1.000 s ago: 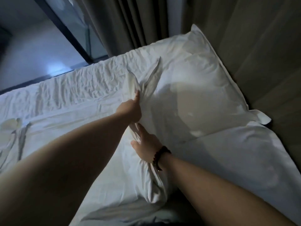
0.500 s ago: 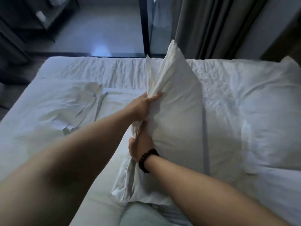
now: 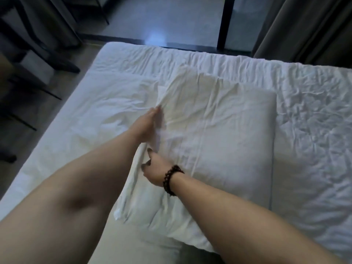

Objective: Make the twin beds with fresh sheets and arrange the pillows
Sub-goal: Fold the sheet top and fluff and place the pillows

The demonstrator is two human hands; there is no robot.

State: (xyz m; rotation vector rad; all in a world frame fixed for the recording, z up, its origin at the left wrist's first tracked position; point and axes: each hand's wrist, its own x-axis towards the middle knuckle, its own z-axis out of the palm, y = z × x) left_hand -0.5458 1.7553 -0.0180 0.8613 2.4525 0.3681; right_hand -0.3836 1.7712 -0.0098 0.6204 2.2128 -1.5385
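The pillow (image 3: 228,134) is touched by the left hand (image 3: 149,126), fingers straight. The right hand (image 3: 153,171) cannot be told; its fingers are hidden.

The pillow (image 3: 228,134) lies flat on the bed (image 3: 308,121), curtain (image 3: 304,25) behind.

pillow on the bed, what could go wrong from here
1. The open end of the pillowcase lies loose and bunched where the left hand and right hand work. If it is not tucked, the pillow may creep out and the end will look untidy.
2. The sheet around the pillow is heavily wrinkled. Arranging pillows on it now could hide creases that need smoothing first.
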